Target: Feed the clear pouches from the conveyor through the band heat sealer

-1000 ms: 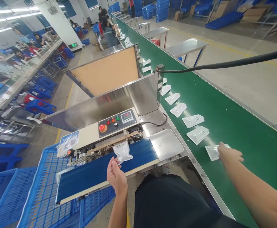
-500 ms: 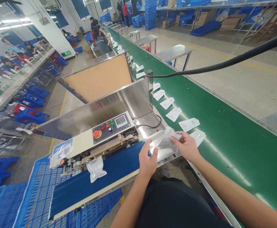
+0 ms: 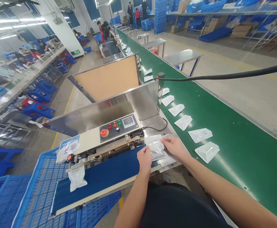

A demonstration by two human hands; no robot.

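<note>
A white plastic pouch [image 3: 156, 146] is stretched between my hands at the right end of the band sealing machine [image 3: 116, 130]. My left hand [image 3: 145, 159] pinches the pouch's left edge, beside the sealer's blue belt [image 3: 114, 167]. At its right edge, my right hand [image 3: 173, 146] grips it with thumb and fingers closed. Another white pouch [image 3: 77, 178] hangs from the sealing band near the belt's left end. Several similar pouches lie in a row along the near side of the green conveyor belt [image 3: 233, 152], the closest pouch [image 3: 207, 152] just right of my right hand.
A blue plastic crate [image 3: 38, 186] stands below the sealer's left end. Behind the sealer rise a steel panel [image 3: 105, 106] and a tan board [image 3: 110, 77]. A black cable [image 3: 223, 75] crosses above the conveyor. Other people sit farther along the line.
Both hands now pinch the pouch, which has come up to the sealer's right end. The pouch on the blue belt has travelled left. The view has shifted slightly.
</note>
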